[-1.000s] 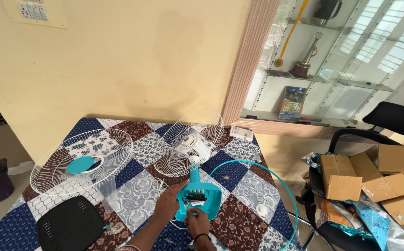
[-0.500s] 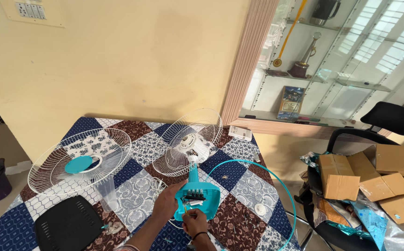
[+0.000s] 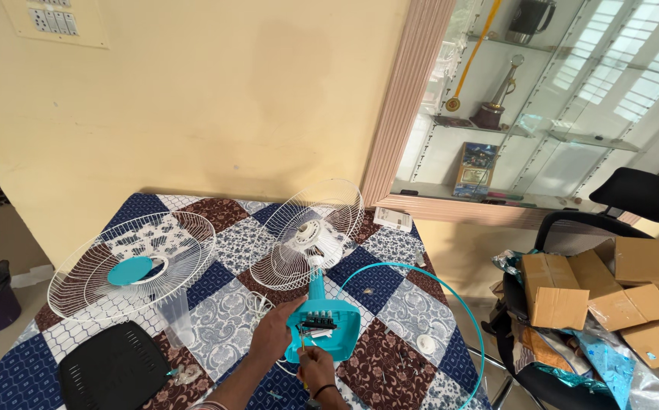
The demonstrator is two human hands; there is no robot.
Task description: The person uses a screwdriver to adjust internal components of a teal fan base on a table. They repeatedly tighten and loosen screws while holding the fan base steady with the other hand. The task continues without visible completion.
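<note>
Two hands meet at the teal fan base (image 3: 328,328), which lies near the front of the patchwork-covered table (image 3: 390,304) with its underside open and a row of switches showing. The left hand (image 3: 275,332) wraps around the base's left edge, apparently to steady it, while the right hand (image 3: 316,367) pinches a thin tool (image 3: 304,345) pointed into the opening. The base's stem runs up to a white wire rear guard (image 3: 308,234). A second guard (image 3: 132,262) with a teal centre lies well apart at the left
</note>
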